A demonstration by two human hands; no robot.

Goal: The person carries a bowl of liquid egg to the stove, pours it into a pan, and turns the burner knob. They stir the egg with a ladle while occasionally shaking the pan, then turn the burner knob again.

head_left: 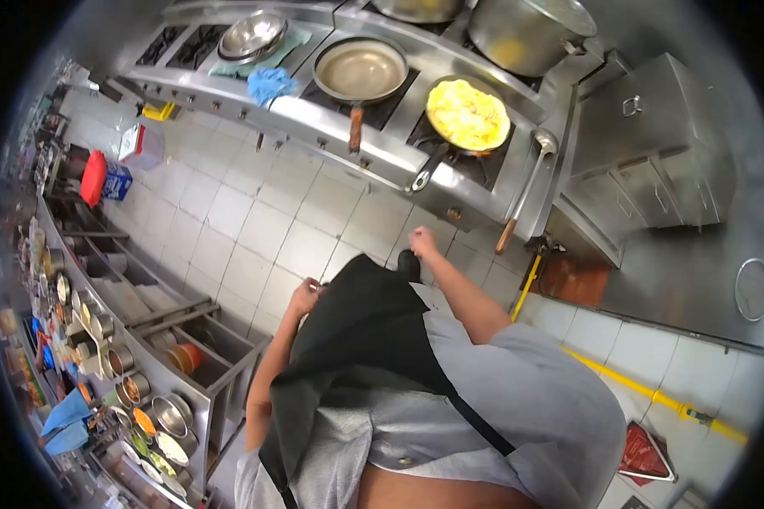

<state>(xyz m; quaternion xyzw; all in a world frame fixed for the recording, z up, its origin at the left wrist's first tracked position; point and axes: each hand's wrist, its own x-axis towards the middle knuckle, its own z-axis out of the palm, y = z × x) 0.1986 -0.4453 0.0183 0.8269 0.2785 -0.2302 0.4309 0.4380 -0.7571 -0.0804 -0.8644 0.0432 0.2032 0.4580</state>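
Note:
My left hand (304, 297) is low beside the black apron (356, 322), its fingers curled around something small that I cannot make out. My right hand (422, 241) hangs below the stove front with the fingers curled in; whether it holds anything is hidden. Both hands are apart from the cookware. Nearest to my right hand is a pan of yellow food (467, 114) on a burner, its black handle (430, 167) pointing toward me. Left of it sits an empty pan (361, 70) with a wooden handle. A long-handled ladle (528, 182) rests at the stove's right side.
Large pots (526, 38) stand at the back of the stove. Metal bowls (253, 36) and a blue cloth (270, 85) lie at its left. A counter with food containers (171, 416) runs along the left. A yellow pipe (637, 386) crosses at right, near steel cabinets (654, 191).

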